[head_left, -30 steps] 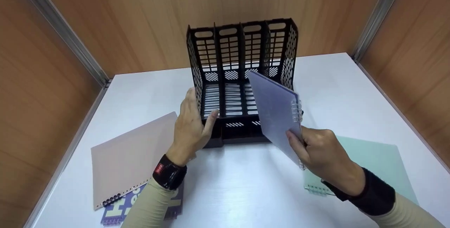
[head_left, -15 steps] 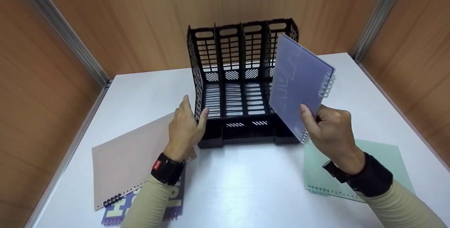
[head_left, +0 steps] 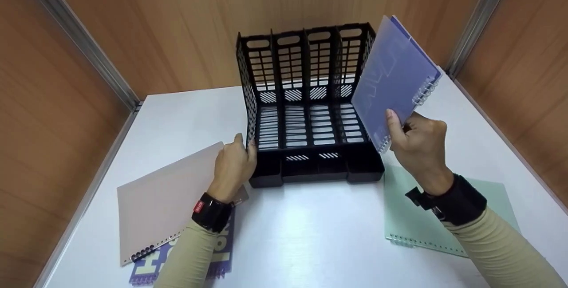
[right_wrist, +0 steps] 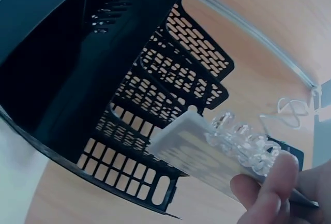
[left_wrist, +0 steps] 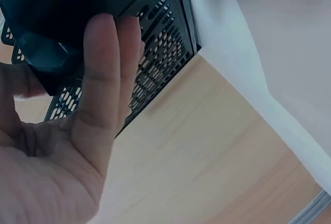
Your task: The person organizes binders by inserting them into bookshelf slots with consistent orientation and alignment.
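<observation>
A black file rack (head_left: pixel 313 163) with several upright compartments stands toward the back of the table. My left hand (head_left: pixel 231 168) is at its front left corner, thumb and fingers on either side of that corner in the left wrist view. My right hand (head_left: pixel 419 148) grips a purple spiral notebook (head_left: pixel 392 84) near its clear wire binding, thumb on the cover. The notebook is held up and tilted at the rack's right side, covering part of the right wall. Whether its lower edge sits inside the rightmost compartment, I cannot tell. The clear coils (right_wrist: pixel 243 138) show in the right wrist view.
A pinkish-beige notebook (head_left: pixel 164 203) lies at left, partly over a purple notebook with large pale letters (head_left: pixel 148 263). A pale green notebook (head_left: pixel 417 217) lies at right under my right forearm. Wooden panels (head_left: pixel 186 26) enclose the table behind and on both sides.
My right hand has raised the purple notebook up and to the right, from in front of the rack to its right side. My left hand has drawn back slightly and closed at the rack's corner.
</observation>
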Available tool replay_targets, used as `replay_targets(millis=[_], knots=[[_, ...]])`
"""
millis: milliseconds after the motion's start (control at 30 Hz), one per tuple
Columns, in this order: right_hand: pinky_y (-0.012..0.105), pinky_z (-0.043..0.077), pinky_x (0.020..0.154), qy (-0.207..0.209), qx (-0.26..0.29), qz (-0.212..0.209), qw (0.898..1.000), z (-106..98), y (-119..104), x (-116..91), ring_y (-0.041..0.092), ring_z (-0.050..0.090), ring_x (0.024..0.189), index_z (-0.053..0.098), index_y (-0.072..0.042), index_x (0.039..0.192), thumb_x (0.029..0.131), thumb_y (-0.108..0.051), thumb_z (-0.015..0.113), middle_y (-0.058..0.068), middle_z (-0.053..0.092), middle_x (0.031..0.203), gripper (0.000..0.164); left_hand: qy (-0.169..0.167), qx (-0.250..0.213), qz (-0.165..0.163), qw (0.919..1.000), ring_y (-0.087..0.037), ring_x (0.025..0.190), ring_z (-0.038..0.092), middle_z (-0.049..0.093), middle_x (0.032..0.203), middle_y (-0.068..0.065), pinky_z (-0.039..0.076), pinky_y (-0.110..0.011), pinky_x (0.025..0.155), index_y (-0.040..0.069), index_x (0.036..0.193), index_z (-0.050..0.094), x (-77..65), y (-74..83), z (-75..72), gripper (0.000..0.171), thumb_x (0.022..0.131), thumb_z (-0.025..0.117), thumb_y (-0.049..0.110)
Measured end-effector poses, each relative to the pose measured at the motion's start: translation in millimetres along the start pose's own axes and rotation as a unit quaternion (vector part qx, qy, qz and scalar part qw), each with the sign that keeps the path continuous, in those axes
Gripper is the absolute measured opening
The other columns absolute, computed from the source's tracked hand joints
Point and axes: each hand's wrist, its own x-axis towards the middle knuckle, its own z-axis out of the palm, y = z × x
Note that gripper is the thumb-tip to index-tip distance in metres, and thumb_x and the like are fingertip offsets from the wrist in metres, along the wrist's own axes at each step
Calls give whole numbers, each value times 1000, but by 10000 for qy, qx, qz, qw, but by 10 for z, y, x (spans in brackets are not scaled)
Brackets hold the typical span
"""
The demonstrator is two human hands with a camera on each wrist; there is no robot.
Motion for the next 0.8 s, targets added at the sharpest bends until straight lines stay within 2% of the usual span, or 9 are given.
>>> replay_targets(millis=[67,133,267,400,533,667,800], knots=[[20,24,39,-8,24,24,10000,36,27,12,13,47,37,59,-8,49,94,-11,71,2,56,44,47,97,-24,106,9999,-42,81,73,73,93,-28,56,-53,67,-9,109,67,5,-2,18,42,106,47,28],[19,27,40,-12,63,45,10000,75,52,26,16,52,36,61,-9,49,95,-12,71,1,56,42,47,163,-46,177,9997,-40,77,72,73,87,-25,55,-53,64,-5,93,69,10,-5,34,39,106,47,24],[20,29,41,-31,102,57,9999,153,96,62,20,57,37,66,-6,52,97,-13,70,1,58,43,46,266,-41,298,9992,-39,74,71,72,82,-22,54,-53,64,1,78,67,15,-13,48,39,105,46,18],[23,31,42,-78,74,115,9999,241,144,90,22,59,40,68,-4,54,97,-15,69,3,60,44,45,288,-53,354,9989,-38,71,70,70,77,-19,54,-52,63,4,72,62,5,-17,40,39,104,44,16],[30,34,43,-121,6,116,9999,337,200,101,25,61,43,69,-1,57,98,-15,70,6,62,47,43,281,-36,369,9989,-39,72,70,71,78,-20,55,-52,63,3,73,64,-1,-13,28,39,104,43,16],[39,39,45,-199,-150,81,9997,429,252,110,27,61,45,66,0,58,98,-16,69,10,62,49,44,309,-27,370,9988,-39,71,71,71,77,-21,55,-51,62,2,73,65,-6,-5,20,39,104,45,16],[42,40,45,-384,-263,114,9989,503,291,98,29,60,44,63,0,57,99,-17,68,11,61,49,45,328,-6,366,9988,-39,68,70,70,74,-20,54,-52,59,3,70,63,-7,7,18,38,103,46,14]])
